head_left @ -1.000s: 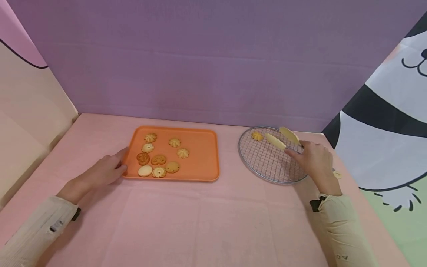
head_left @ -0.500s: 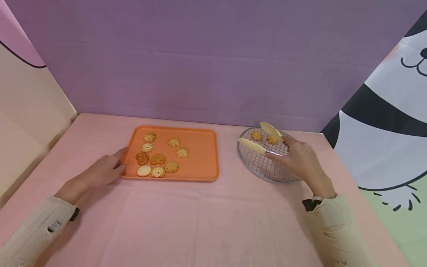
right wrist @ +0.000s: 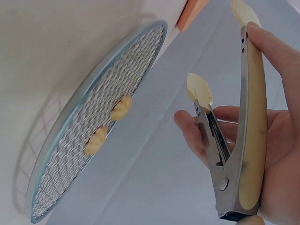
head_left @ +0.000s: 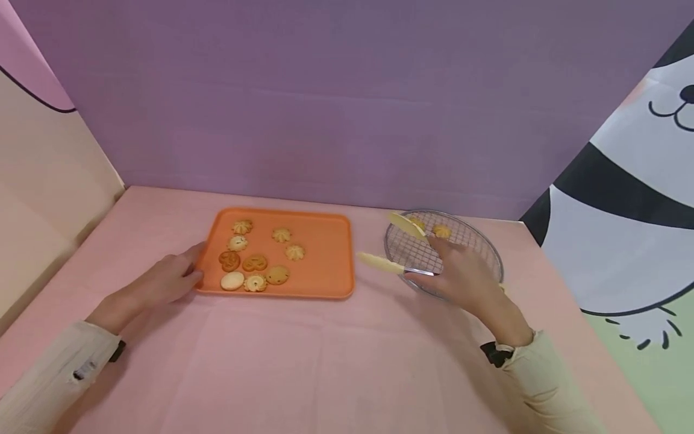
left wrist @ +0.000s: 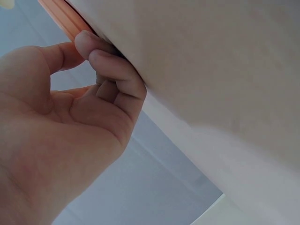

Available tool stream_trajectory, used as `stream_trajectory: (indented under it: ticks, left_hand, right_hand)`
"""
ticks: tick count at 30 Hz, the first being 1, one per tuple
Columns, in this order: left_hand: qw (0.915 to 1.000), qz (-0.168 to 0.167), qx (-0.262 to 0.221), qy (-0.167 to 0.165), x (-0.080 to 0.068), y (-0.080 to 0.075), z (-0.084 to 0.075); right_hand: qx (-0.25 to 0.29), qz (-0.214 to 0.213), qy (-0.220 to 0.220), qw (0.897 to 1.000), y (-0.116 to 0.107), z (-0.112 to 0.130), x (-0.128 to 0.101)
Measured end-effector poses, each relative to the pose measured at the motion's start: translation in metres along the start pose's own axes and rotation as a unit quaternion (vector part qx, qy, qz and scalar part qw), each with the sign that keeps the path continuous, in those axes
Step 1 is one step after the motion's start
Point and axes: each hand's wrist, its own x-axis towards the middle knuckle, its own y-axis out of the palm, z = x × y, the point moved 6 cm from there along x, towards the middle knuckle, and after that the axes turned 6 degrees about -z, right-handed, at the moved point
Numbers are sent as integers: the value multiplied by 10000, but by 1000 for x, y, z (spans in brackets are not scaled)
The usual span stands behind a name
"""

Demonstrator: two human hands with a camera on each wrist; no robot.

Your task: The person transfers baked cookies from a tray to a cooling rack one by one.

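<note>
Tongs (head_left: 387, 264) partly hide a cookie (head_left: 419, 222); sleeves (head_left: 59, 371) cropped.

There is one tray (head_left: 325, 265) with nine cookies: three stars (head_left: 282, 235), two ruffled rounds (head_left: 255, 283), two pretzels (head_left: 255, 263), one plain oval (head_left: 232, 281) and one speckled oval (head_left: 278, 275). One rack (head_left: 477, 241) bears two more stars, making eleven cookies and five stars in all. There are two hands, one left (head_left: 170, 277) and one right (head_left: 466, 277), and one pair of tongs (right wrist: 244, 140) with two tips (right wrist: 199, 91).
</note>
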Motion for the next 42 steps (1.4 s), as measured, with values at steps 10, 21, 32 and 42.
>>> stream_trajectory:
  ticks: [10, 21, 32, 42]
  left_hand:
    - [9999, -5, 166, -22, 3, -1, -1]
    - [9999, 33, 151, -21, 5, 2, 1]
    - [9999, -18, 142, -32, 4, 2, 1]
    - [9999, -8, 136, -74, 2, -1, 1]
  right_hand:
    - [-245, 208, -190, 9993, 5, 30, -5]
    - [-241, 338, -647, 9970, 23, 59, -2]
    - [-394, -161, -925, 9948, 30, 76, 8]
    - [-453, -114, -1206, 9916, 40, 91, 15]
